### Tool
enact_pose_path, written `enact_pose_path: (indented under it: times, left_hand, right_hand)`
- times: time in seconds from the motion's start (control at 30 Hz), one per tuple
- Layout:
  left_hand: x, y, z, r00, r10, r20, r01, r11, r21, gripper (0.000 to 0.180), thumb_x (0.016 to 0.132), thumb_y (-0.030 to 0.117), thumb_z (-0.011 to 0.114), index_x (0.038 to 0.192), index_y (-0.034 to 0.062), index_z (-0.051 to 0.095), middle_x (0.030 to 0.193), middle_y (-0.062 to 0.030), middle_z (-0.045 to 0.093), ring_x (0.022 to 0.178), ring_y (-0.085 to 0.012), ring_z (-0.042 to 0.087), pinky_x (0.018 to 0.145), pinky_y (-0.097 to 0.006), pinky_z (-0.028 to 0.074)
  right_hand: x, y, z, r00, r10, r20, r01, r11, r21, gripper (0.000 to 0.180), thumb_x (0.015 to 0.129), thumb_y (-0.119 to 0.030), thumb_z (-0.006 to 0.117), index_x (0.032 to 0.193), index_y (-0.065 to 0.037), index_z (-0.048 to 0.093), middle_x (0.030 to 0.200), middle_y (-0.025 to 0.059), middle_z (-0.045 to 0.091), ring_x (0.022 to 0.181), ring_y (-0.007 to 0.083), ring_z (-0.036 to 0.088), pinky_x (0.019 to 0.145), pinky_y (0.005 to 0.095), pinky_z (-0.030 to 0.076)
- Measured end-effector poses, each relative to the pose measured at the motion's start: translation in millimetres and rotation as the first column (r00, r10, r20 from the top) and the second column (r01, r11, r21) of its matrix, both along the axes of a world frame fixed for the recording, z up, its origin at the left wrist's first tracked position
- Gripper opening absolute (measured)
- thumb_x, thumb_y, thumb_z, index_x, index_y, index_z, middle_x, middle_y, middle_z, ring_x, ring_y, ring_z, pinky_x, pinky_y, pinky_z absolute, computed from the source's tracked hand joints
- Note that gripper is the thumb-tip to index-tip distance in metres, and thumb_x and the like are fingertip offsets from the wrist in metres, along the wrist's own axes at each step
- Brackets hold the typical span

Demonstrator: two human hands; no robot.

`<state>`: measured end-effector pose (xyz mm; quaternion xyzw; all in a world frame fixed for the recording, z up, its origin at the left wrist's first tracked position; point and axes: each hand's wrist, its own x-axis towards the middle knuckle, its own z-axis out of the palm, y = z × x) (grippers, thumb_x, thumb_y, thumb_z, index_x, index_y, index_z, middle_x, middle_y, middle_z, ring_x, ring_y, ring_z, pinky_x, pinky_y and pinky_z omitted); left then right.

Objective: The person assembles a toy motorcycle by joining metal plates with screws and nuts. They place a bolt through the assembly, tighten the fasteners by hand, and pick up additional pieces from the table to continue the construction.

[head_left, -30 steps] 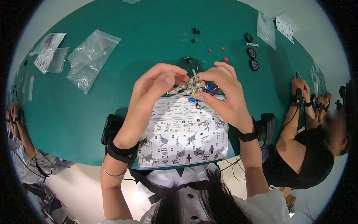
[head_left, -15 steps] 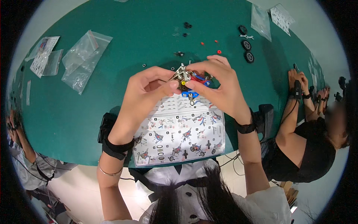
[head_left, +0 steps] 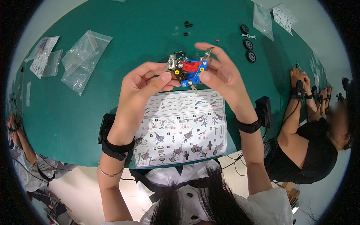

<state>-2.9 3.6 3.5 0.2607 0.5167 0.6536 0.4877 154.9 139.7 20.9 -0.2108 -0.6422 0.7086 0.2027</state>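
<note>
A small toy model [head_left: 187, 69] of blue, red and silver metal strips with yellow bolts is held up above the green table [head_left: 131, 45]. My left hand [head_left: 144, 84] pinches its left side with thumb and fingers. My right hand [head_left: 219, 73] grips its right side, index finger stretched over the top. Below the hands lies a printed instruction sheet [head_left: 182, 129] with small assembly pictures. Black bands wrap both of my wrists.
Clear plastic bags [head_left: 84, 58] and leaflets [head_left: 43, 56] lie at the far left. Black wheels [head_left: 248, 45], small washers [head_left: 186, 28] and a red piece lie beyond the model. Another bag and sheet [head_left: 272, 17] sit far right. Other people's hands show at the right [head_left: 300, 84] and left edges.
Both hands have lifted the model higher and turned it so its blue and red face shows. The view has tilted, so the table things sit lower in the picture.
</note>
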Motion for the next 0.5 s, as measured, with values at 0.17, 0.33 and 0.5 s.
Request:
enact_pose_path:
  times: [0.17, 0.33, 0.5]
  left_hand:
    - [0.7, 2.0, -0.2, 1.000, -0.018, -0.002, 0.018, 0.999, 0.031, 0.023, 0.090, 0.016, 0.060, 0.108, 0.0010, 0.059, 0.099, -0.0069, 0.065, 0.087, -0.0139, 0.064, 0.080, -0.026, 0.051]
    - [1.0, 1.7, 3.9, 0.999, -0.024, 0.045, 0.025, 1.000, -0.016, 0.026, 0.093, 0.020, 0.056, 0.110, 0.0005, 0.058, 0.100, -0.0081, 0.065, 0.087, -0.0154, 0.064, 0.080, -0.026, 0.051]
    - [-3.6, 0.8, 0.1, 0.982, -0.061, 0.178, 0.056, 0.998, 0.033, 0.031, 0.095, 0.025, 0.051, 0.111, -0.0006, 0.056, 0.099, -0.0089, 0.064, 0.084, -0.0150, 0.063, 0.077, -0.027, 0.050]
  right_hand:
    - [-3.6, -2.3, -1.2, 0.999, 0.002, 0.054, -0.003, 0.999, 0.034, 0.042, 0.085, -0.010, 0.068, 0.121, 0.000, 0.049, 0.090, 0.0005, 0.061, 0.084, 0.0071, 0.056, 0.077, 0.0221, 0.045]
    - [-2.7, -0.9, -3.8, 0.998, -0.028, 0.058, 0.021, 0.993, 0.120, 0.034, 0.085, -0.007, 0.067, 0.115, 0.000, 0.053, 0.093, 0.0017, 0.064, 0.084, 0.0064, 0.057, 0.076, 0.0210, 0.046]
    - [-4.5, 1.2, -6.2, 0.998, -0.060, -0.030, 0.062, 0.995, 0.081, 0.037, 0.085, -0.003, 0.066, 0.119, -0.001, 0.052, 0.098, 0.0027, 0.064, 0.090, 0.0075, 0.059, 0.078, 0.0230, 0.048]
